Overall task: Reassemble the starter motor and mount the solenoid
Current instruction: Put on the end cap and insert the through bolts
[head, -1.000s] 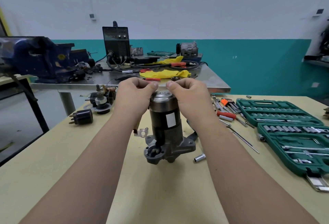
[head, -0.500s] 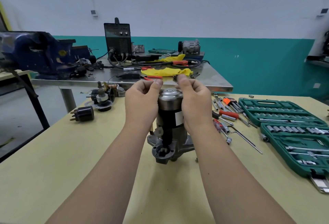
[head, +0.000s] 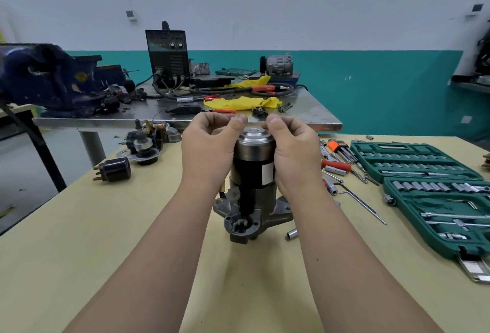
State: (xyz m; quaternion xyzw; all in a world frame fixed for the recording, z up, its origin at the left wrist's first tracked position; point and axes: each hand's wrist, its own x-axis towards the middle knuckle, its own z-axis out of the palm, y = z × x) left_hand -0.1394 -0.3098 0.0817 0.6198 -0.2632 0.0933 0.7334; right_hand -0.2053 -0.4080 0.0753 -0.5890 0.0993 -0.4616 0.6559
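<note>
Head view: my left hand [head: 209, 152] and right hand [head: 295, 154] grip the black silver-capped starter motor [head: 253, 173]. It stands upright.

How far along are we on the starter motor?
Done: starter motor stands upright on the table, silver end cap on top. In hand: left hand and right hand hold it at the cap. Left: the black cylinder with studs, likely the solenoid, lies apart, unmounted.

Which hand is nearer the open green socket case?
Right. The right hand grips the starter motor on the side facing the green socket case; the left hand holds the motor's opposite side, farther away.
</note>
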